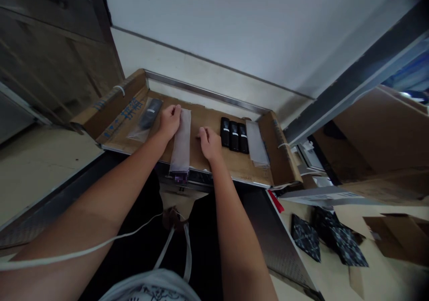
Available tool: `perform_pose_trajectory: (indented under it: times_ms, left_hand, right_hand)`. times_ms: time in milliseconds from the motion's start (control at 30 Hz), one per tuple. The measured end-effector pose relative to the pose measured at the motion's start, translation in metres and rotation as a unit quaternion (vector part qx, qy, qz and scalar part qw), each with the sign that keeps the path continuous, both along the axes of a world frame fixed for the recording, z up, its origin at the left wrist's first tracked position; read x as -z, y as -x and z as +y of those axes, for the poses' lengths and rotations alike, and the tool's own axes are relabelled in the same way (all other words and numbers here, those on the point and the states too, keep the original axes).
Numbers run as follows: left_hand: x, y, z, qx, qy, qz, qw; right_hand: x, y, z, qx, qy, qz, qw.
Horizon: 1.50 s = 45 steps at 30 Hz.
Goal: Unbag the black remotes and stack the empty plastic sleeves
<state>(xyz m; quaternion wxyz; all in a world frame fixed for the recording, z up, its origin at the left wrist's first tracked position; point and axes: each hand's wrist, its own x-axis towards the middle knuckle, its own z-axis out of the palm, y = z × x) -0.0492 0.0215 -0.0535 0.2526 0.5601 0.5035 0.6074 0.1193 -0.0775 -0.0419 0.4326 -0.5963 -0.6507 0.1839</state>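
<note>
My left hand (170, 120) is closed at the top corner of a long frosted plastic bag (181, 140), pinching its edge. The bag lies across the cardboard-lined tray, its lower end over the front rim. To its right is my right hand (210, 143), fingers curled together and apart from the bag; whatever is in them is hidden. Beside that hand, three slim black devices like remote controls (234, 135), each with a white label, lie in a row. Left of my left hand, a clear bag (138, 134) holds a similar dark device (150, 113).
A stack of frosted bags (257, 144) lies at the tray's right end. Raised cardboard flaps (279, 146) wall the sides. A large cardboard box (378, 144) stands to the right, with dark patterned pieces (305, 237) on the floor below. A white cord (110, 239) crosses my left forearm.
</note>
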Motion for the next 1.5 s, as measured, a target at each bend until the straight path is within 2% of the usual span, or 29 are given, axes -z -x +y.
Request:
perform_pose_trajectory:
  times_ms: [67,167,267,367,467,567,633,767,933,1000,1133,1267,1333,1433,1500]
  left_hand:
    - [0.002,0.0,0.002,-0.011,-0.005,-0.002,1.0]
    - [0.006,0.001,0.006,-0.039,-0.005,-0.02,0.999]
    - [0.011,0.002,0.011,-0.062,-0.009,-0.056,0.996]
    - [0.012,0.001,0.012,-0.068,-0.014,-0.109,0.992]
    - [0.008,0.001,0.009,-0.03,0.015,-0.155,0.987]
    - [0.005,0.0,0.006,0.03,0.062,-0.166,0.984]
    - [0.003,0.001,0.006,0.045,0.076,-0.17,0.981]
    - [0.002,0.002,0.008,0.047,0.049,-0.186,0.98]
    - [0.003,0.003,0.01,0.049,0.052,-0.176,0.982]
    - [0.004,0.003,0.009,0.05,0.055,-0.153,0.985]
    - [0.003,0.001,0.006,0.065,0.065,-0.137,0.986]
    - [-0.001,0.002,0.002,0.125,0.108,-0.154,0.974]
    - [-0.002,0.003,0.0,0.158,0.123,-0.158,0.967]
    - [-0.002,0.004,-0.001,0.18,0.13,-0.159,0.962]
    - [-0.001,0.004,0.0,0.178,0.124,-0.167,0.962]
  right_hand:
    - [0.006,0.004,0.001,-0.064,0.061,0.089,0.992]
    - [0.017,0.009,0.002,-0.093,0.116,0.135,0.98]
    - [0.022,0.012,0.004,-0.133,0.133,0.16,0.969]
    - [0.021,0.011,0.005,-0.14,0.118,0.24,0.953]
    - [0.014,0.006,0.003,-0.142,0.116,0.286,0.941]
    - [0.006,-0.003,0.001,-0.167,0.143,0.285,0.933]
    - [0.002,-0.01,0.0,-0.169,0.16,0.283,0.93]
    - [-0.003,-0.026,-0.004,-0.132,0.187,0.275,0.934]
    - [-0.001,-0.041,-0.023,-0.034,0.185,0.348,0.918]
    - [0.002,-0.044,-0.033,-0.002,0.158,0.363,0.918]
    - [0.008,-0.045,-0.044,0.086,0.051,0.351,0.931]
    - [0.012,-0.045,-0.044,0.155,0.003,0.315,0.936]
    - [0.012,-0.045,-0.043,0.181,-0.008,0.32,0.93]
    - [0.011,-0.046,-0.044,0.2,-0.022,0.357,0.912]
    - [0.01,-0.044,-0.046,0.17,-0.019,0.376,0.911]
